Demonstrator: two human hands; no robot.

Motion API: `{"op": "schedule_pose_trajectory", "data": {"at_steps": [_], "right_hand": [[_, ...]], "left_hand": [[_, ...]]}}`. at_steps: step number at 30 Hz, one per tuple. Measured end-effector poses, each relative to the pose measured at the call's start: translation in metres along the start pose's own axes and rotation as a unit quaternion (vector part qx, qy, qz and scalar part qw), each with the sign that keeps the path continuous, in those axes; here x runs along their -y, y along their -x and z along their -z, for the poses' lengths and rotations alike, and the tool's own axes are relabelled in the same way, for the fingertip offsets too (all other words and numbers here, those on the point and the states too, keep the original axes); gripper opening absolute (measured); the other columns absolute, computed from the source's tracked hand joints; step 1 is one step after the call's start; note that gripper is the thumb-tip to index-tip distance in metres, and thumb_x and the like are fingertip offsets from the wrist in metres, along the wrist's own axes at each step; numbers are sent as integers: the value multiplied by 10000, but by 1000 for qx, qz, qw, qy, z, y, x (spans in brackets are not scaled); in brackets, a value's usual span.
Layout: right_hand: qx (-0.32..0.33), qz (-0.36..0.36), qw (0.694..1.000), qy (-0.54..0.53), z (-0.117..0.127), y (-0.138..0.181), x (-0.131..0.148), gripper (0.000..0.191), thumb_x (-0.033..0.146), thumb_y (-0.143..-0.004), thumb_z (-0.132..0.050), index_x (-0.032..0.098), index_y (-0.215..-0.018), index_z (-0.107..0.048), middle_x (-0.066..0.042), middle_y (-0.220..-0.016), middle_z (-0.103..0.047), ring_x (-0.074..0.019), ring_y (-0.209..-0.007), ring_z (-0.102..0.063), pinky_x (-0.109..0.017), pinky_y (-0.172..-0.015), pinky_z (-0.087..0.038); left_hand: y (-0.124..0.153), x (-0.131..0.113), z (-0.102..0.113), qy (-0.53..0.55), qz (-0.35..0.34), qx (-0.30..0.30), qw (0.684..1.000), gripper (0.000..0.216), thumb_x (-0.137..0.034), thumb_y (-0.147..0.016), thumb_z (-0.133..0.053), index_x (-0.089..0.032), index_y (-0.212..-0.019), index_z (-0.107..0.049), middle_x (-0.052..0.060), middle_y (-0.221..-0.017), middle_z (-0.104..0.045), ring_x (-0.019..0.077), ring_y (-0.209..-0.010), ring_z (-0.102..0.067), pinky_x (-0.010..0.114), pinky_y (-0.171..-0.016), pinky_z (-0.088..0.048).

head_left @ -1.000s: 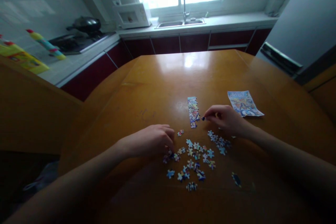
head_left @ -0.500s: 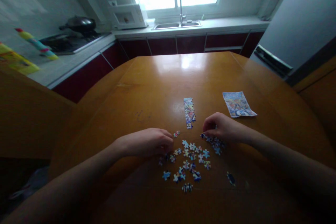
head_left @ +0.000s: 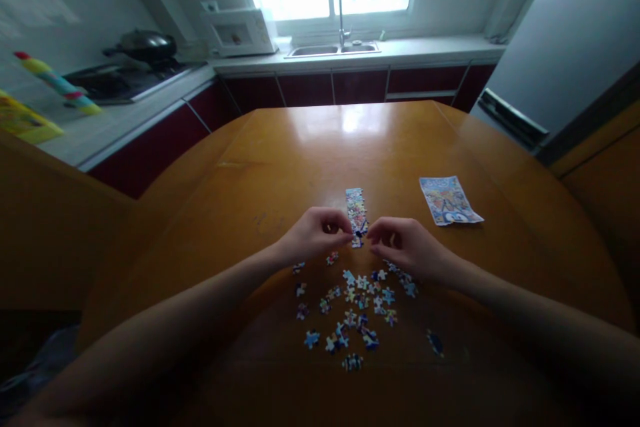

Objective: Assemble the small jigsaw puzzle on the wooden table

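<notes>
An assembled strip of puzzle pieces (head_left: 355, 205) lies on the wooden table (head_left: 300, 153). My left hand (head_left: 314, 235) and my right hand (head_left: 404, 245) meet at the strip's near end, fingers pinched together around a small dark puzzle piece (head_left: 358, 235). Which hand grips the piece is hard to tell; both touch it. Several loose puzzle pieces (head_left: 357, 310) lie scattered on the table just below both hands.
A colourful reference picture (head_left: 449, 199) lies to the right of the strip. One stray dark piece (head_left: 435, 341) sits at the lower right. Behind the table are a counter with a sink (head_left: 330, 49), a microwave (head_left: 238, 31) and a wok on a stove (head_left: 143, 47).
My left hand has left the loose pieces and moved up to the strip's near end. My right hand shifted left to meet it there.
</notes>
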State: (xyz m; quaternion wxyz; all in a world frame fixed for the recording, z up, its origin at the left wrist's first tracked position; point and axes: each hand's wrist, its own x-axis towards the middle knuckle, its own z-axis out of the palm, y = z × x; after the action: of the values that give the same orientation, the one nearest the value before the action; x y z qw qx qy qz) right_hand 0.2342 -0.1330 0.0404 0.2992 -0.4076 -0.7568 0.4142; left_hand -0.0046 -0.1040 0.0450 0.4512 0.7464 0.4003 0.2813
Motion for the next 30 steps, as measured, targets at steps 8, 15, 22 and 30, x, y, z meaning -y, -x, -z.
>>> {"op": "schedule_pose_trajectory", "data": {"at_steps": [8,15,22,30], "right_hand": [[-121,-9,985,-121,-11,-7,-9,97,242,-822,-709,167,-780,-664,-11,-724,-663,-130,-673,-583,-270,-610,-453],[-115,-15,981,-155,-14,-9,-11,92,248,-840,-696,174,-848,-642,-9,-752,-656,-130,-688,-587,-276,-620,-470],[-98,45,985,-137,-15,-8,-11,116,268,-881,-707,192,-949,-652,-23,-852,-685,-139,-749,-625,-292,-674,-525],[-98,244,961,86,2,-12,-21,79,206,-959,-633,187,-972,-709,-73,-940,-724,-167,-858,-667,-320,-742,-555]], "left_hand": [[-10,4,-30,99,22,-41,994,276,-343,-793,-804,-132,-918,-677,32,-767,-694,100,-610,-558,217,-535,-409],[-4,6,-33,51,-47,-71,995,344,-259,-829,-785,-164,-1147,-694,17,-816,-719,94,-614,-546,223,-549,-416],[3,5,-27,-60,-147,-134,978,89,-212,-871,-744,-178,-950,-769,27,-806,-712,101,-635,-558,233,-596,-454],[-2,14,-13,-148,-176,-128,965,73,-204,-899,-722,-187,-965,-746,31,-875,-730,139,-773,-625,265,-717,-509]]}}
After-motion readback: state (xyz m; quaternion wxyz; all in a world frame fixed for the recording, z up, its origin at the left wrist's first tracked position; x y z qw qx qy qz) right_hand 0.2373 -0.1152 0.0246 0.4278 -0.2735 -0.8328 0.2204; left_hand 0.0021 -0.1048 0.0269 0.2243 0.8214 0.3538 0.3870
